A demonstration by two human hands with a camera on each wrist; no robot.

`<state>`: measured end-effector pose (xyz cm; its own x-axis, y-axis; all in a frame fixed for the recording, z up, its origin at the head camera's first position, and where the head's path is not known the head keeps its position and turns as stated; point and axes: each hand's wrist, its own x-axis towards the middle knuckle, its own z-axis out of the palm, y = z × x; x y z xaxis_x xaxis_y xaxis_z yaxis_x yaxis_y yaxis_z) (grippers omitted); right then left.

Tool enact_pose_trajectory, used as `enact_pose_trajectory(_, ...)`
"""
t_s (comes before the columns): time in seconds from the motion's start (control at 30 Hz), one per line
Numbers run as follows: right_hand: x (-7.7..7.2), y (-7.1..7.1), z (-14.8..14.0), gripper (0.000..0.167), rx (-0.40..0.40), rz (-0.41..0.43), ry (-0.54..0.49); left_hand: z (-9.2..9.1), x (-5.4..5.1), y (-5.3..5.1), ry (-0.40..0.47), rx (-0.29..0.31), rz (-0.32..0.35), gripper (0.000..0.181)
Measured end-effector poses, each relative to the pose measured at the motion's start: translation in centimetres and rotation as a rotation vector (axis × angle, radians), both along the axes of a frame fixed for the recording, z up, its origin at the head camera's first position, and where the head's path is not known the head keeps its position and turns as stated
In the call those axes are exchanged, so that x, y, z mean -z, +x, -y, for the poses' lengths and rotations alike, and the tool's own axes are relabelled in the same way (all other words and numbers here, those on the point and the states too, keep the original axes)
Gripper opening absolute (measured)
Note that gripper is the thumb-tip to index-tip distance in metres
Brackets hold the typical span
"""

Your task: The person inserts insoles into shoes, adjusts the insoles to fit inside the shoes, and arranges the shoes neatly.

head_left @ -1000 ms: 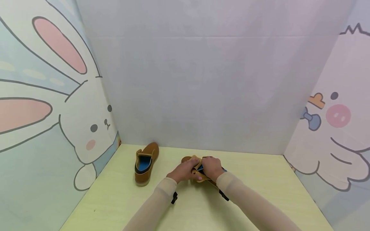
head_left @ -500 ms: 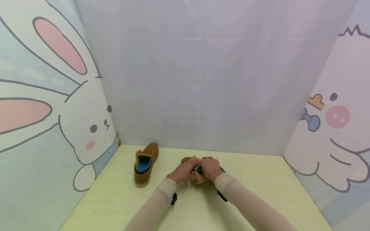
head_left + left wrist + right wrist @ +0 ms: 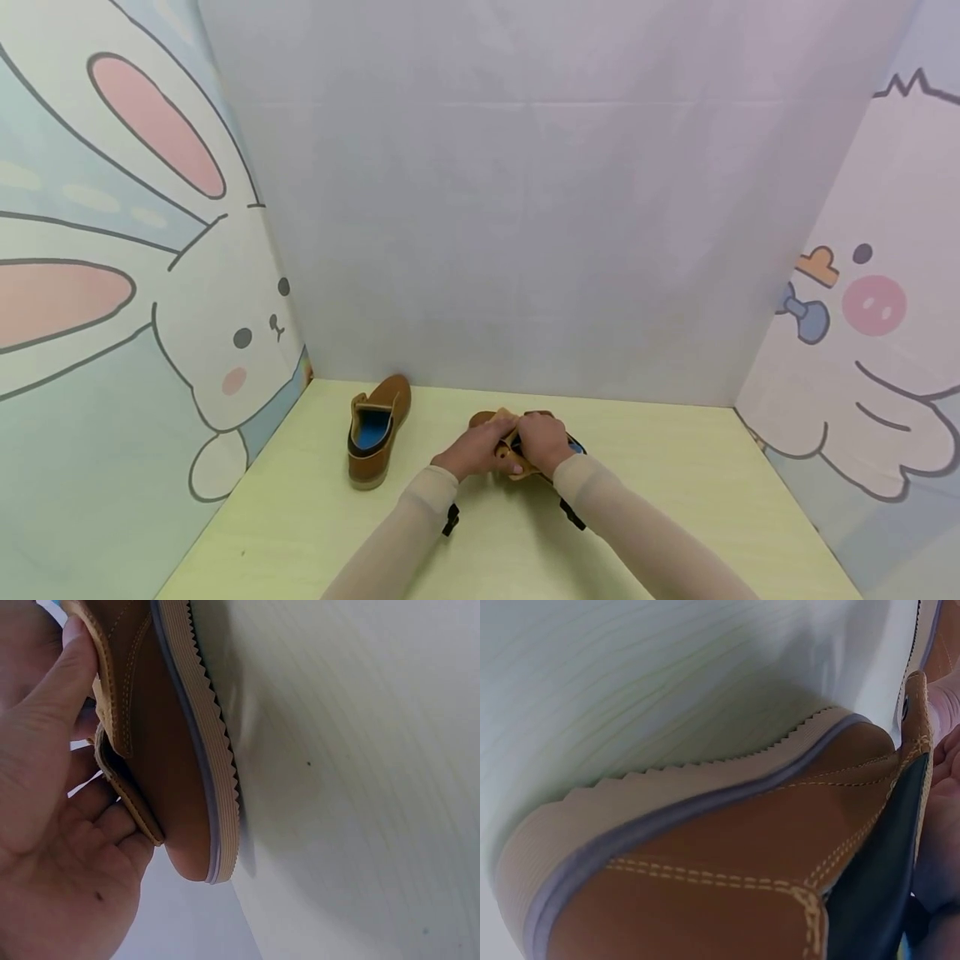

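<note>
A brown leather shoe (image 3: 180, 817) with stitched flaps, a ridged pale sole and a blue inside lies on the table between both hands. My left hand (image 3: 472, 450) grips its front flaps. In the left wrist view the thumb lies on one flap edge and the other fingers lie behind the leather. Close beside it, my right hand (image 3: 543, 442) holds the shoe at its opening, fingers bent and mostly hidden in the head view. The right wrist view shows the shoe's side (image 3: 705, 855) and dark collar (image 3: 874, 870), with part of the right hand at the right edge.
A matching brown shoe (image 3: 380, 429) stands upright at the left, toe toward the back wall (image 3: 525, 250). Printed panels with a rabbit (image 3: 217, 350) and another cartoon animal (image 3: 847, 367) border the pale yellow table (image 3: 675, 500) on both sides.
My right hand has shifted slightly to the left, closer to the left hand. The left hand keeps its grip on the flaps, and the other shoe stays put.
</note>
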<state>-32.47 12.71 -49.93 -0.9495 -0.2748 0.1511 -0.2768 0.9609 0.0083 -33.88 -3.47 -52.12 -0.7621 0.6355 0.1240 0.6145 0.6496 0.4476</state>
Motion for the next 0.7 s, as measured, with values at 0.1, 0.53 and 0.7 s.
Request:
enact_pose_trajectory(0.1, 0.30, -0.05, -0.04, 0.007, -0.005, 0.003, -0.012, -0.02, 0.12, 0.16, 0.000, 0.002, 0.006, 0.082)
enact_pose_trajectory(0.53, 0.75, 0.03, -0.22, 0.013, 0.017, -0.005, -0.118, 0.10, -0.31, 0.37, 0.004, -0.006, 0.024, 0.075)
enact_pose_trajectory(0.7, 0.93, -0.09, -0.48, 0.012, 0.033, 0.025, -0.115, -0.01, -0.41, 0.33, 0.010, -0.005, 0.037, 0.071)
